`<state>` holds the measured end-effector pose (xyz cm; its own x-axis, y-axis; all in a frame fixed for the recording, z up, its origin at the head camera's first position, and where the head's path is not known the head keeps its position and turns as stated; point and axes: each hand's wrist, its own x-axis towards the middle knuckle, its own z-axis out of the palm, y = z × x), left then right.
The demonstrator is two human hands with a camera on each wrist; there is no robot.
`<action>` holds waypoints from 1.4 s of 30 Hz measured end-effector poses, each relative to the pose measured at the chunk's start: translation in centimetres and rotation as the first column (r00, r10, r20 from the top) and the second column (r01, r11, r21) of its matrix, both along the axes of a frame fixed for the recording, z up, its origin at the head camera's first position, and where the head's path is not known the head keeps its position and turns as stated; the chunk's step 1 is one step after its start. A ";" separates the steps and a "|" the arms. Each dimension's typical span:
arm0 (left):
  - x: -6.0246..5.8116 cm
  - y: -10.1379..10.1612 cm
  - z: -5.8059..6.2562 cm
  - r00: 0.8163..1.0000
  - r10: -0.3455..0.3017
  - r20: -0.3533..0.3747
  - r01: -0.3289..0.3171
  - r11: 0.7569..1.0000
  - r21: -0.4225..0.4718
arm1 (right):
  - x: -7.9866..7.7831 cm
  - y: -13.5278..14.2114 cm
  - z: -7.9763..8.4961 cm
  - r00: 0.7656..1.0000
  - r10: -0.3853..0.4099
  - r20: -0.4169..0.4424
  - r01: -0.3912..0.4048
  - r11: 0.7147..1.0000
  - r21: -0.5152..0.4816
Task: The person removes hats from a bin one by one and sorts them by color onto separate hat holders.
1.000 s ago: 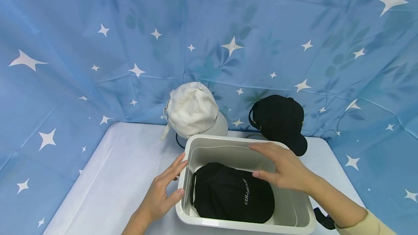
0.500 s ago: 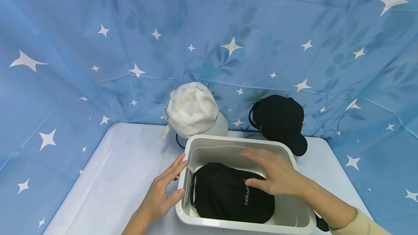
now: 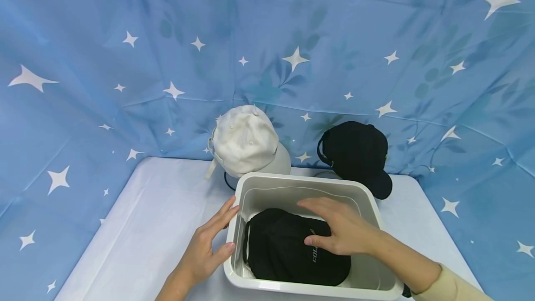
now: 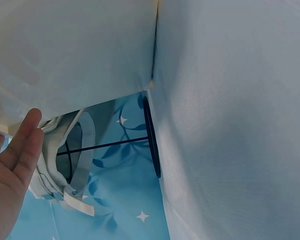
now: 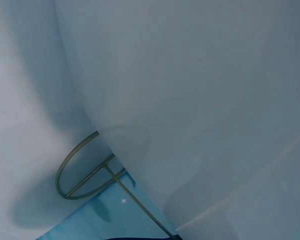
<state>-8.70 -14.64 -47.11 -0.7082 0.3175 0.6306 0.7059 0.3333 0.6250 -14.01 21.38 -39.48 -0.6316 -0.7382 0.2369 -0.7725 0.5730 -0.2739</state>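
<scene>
A grey-white plastic bin (image 3: pixel 301 287) stands on the table, with a black baseball cap (image 3: pixel 284 254) lying inside; pale lettering on its front is partly covered by my right hand. My left hand (image 3: pixel 205 243) rests its straight fingertips and thumb against the bin's left rim. My right hand (image 3: pixel 344 229) hovers over the right part of the cap, thumb spread from relaxed fingers, holding nothing. In the left wrist view, my left hand (image 4: pixel 15 170) is beside the bin's outer wall (image 4: pixel 80 55). The right wrist view shows no hand, only a pale wall and a wire stand (image 5: pixel 85 175).
Behind the bin, a white cap (image 3: pixel 246 140) sits at the left and another black cap (image 3: pixel 355 152) at the right, on stands. A small dark item (image 3: pixel 407 291) pokes out near my right forearm. Blue star-patterned cloth (image 3: pixel 267 59) encloses the white table (image 3: pixel 138 226).
My right hand has moved left and slightly toward me, covering more of the lettering. My left hand keeps its place on the rim. The bin and caps have not moved.
</scene>
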 end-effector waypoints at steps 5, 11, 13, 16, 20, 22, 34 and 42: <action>0.0 0.0 0.0 1.000 -0.001 0.001 0.001 1.000 0.005 | 0.1 -0.2 -0.1 1.000 -0.006 0.031 0.006 1.000 0.016; 0.0 0.1 0.1 1.000 -0.003 -0.003 0.003 1.000 0.007 | 0.2 -0.7 -0.3 0.994 -0.023 0.108 0.019 0.999 0.044; 0.0 0.1 0.1 1.000 -0.001 -0.007 0.001 1.000 0.007 | 0.2 -0.9 -0.4 0.987 -0.035 0.155 0.028 0.998 0.052; 0.0 0.1 0.1 1.000 0.001 -0.013 -0.001 1.000 0.008 | 0.1 -1.3 -0.5 0.975 -0.051 0.217 0.038 0.997 0.065; 0.0 0.1 0.1 1.000 0.002 -0.018 -0.002 1.000 0.009 | 0.0 -1.5 -0.8 0.963 -0.051 0.266 0.031 0.996 0.082; 0.0 0.0 0.1 1.000 0.004 -0.021 -0.004 1.000 0.009 | 0.0 -1.6 -0.9 0.957 -0.044 0.288 0.017 0.995 0.094; 0.0 0.0 0.0 1.000 0.002 -0.027 -0.002 1.000 0.017 | -0.1 -1.9 -1.5 0.953 0.007 0.303 -0.055 0.987 0.151; -0.1 0.0 -0.1 1.000 -0.003 -0.021 0.003 1.000 0.016 | -0.4 -1.9 -2.0 0.970 0.066 0.232 -0.099 0.986 0.133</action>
